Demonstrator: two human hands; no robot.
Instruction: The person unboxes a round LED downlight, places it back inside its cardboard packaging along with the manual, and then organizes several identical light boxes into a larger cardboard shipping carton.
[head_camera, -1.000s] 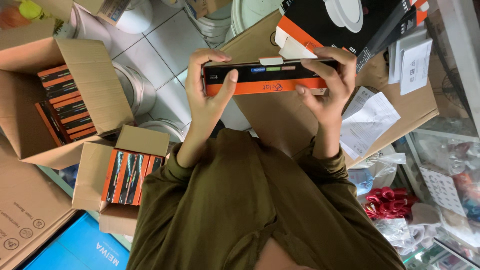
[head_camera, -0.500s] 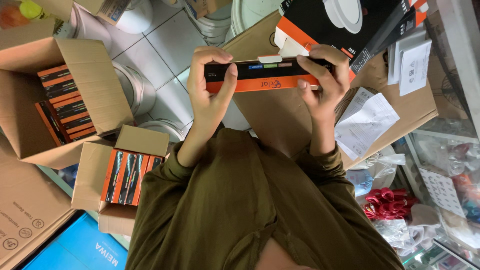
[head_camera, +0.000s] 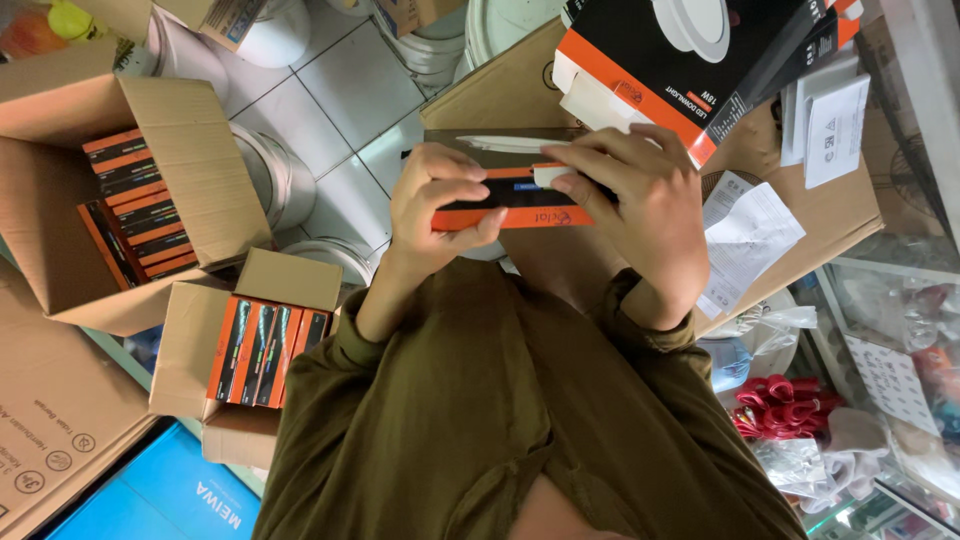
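I hold a flat black and orange product box (head_camera: 510, 190) in front of my chest with both hands. My left hand (head_camera: 437, 205) grips its left end, thumb along the orange lower edge. My right hand (head_camera: 640, 205) covers the right end, fingers curled over the top face near a small white label. The box is tilted so its dark top face shows. My olive-green sleeves fill the lower middle of the view.
An open carton (head_camera: 75, 110) at the left holds stacked orange-black boxes. A smaller carton (head_camera: 190, 340) below it holds several more. A large black-orange lamp box (head_camera: 650, 60) lies on a brown carton (head_camera: 500, 95) ahead. Papers (head_camera: 745, 240), white buckets (head_camera: 275, 175) and red cords (head_camera: 780, 405) surround me.
The box has tilted and dropped slightly toward me. My right hand slid inward over its top face, and both hands came closer together.
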